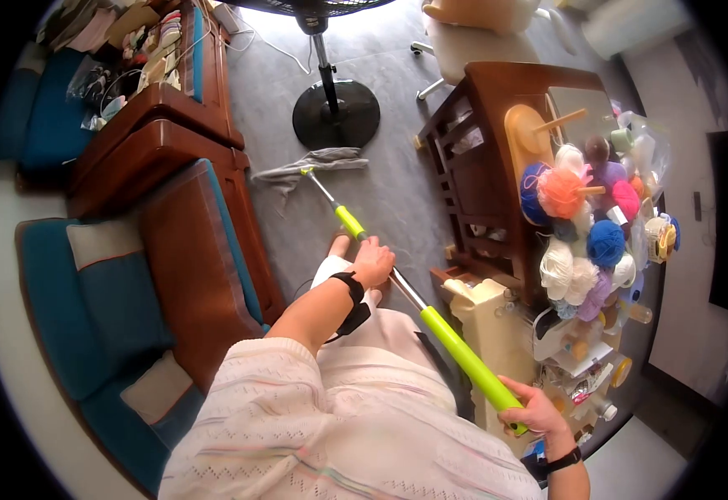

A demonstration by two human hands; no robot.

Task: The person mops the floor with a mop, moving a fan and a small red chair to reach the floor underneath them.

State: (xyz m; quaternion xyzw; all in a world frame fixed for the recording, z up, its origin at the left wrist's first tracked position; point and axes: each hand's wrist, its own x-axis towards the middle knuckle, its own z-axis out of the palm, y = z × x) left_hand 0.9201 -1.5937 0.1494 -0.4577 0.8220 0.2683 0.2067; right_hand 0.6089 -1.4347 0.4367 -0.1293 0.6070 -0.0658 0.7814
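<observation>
Your left hand (371, 263): curled around the mop pole (410, 289), nearer the cloth.
Your right hand (536, 410): closed on its green end (469, 353).
Pole line: 11 to 5 o'clock.
Gray cloth (287, 172): 11 o'clock from both hands, by the fan foot (351, 121).

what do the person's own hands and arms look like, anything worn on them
Both the left hand and right hand are gloveless. Each wrist wears a black band. The left sleeve is pale, patterned knit, ending above the forearm.
</observation>
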